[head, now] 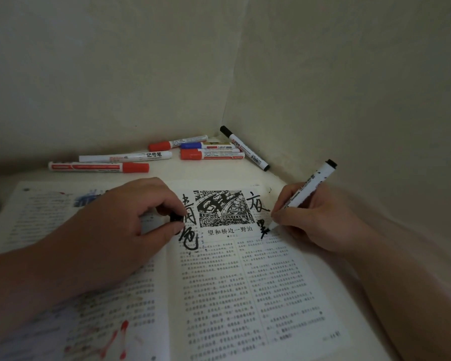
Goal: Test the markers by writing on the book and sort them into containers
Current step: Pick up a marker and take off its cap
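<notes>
Black marker (306,187) being pinched in right hand (313,220) grip, tip touching right page of open book (245,282), writing just right of the woodcut print (223,208). Long axis slanting up and right from tip to tail. Left hand (130,217) resting by the gutter, thumb and fingers pinching what looks like the black cap (176,217). Cap lying left of tip, print between them, so recapping probably calling for hands closing together. Spare markers (99,167) lying at far corner of surface (219,173); containers not showing.

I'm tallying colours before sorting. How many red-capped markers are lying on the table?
3. The front red-capped marker lies just beyond the book; the back red-capped marker lies near the wall; the right red-capped marker lies beside the blue-capped marker. None seems hidden.
</notes>
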A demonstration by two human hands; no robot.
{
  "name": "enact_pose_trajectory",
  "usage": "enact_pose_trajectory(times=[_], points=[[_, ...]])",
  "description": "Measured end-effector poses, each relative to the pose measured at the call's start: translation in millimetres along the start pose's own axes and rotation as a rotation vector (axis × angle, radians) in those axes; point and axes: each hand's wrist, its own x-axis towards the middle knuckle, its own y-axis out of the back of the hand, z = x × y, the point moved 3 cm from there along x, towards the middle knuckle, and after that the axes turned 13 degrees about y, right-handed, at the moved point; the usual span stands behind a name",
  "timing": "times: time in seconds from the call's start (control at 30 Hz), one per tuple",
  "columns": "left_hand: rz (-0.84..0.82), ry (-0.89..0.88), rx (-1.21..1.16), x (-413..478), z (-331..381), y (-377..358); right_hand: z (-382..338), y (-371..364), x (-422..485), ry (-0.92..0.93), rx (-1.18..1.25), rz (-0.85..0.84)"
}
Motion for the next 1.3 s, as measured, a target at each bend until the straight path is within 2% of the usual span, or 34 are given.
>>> enact_pose_trajectory(times=[0.33,0.53,0.67,0.77,0.87,0.97,1.17,1.3], points=[[0.002,0.006,0.013,0.0,-0.5,-0.3,2.3,0.9,2.2,0.008,-0.109,0.01],[0.001,0.013,0.026,-0.7,0.0,-0.8,3.6,13.0,0.7,0.011,-0.05,0.126],[-0.025,0.015,0.014,-0.1,-2.5,-0.4,4.9,7.2,-2.4,-0.018,0.0,0.07],[-0.017,0.016,0.025,0.0,-3.2,-1.1,4.5,8.4,0.5,-0.009,-0.087,0.049],[-0.011,0.013,0.018,0.2,-2.6,-0.9,6.8,14.0,4.2,-0.005,-0.191,0.1],[-0.027,0.005,0.017,0.1,-2.2,-0.6,8.4,14.4,2.1,-0.015,-0.092,0.137],[-0.024,0.012,0.027,0.4,-2.4,-0.8,7.4,12.1,0.6,0.001,-0.088,0.097],[-0.033,0.017,0.009,0.1,-1.8,-0.2,4.3,9.1,-2.0,-0.023,-0.015,-0.005]])
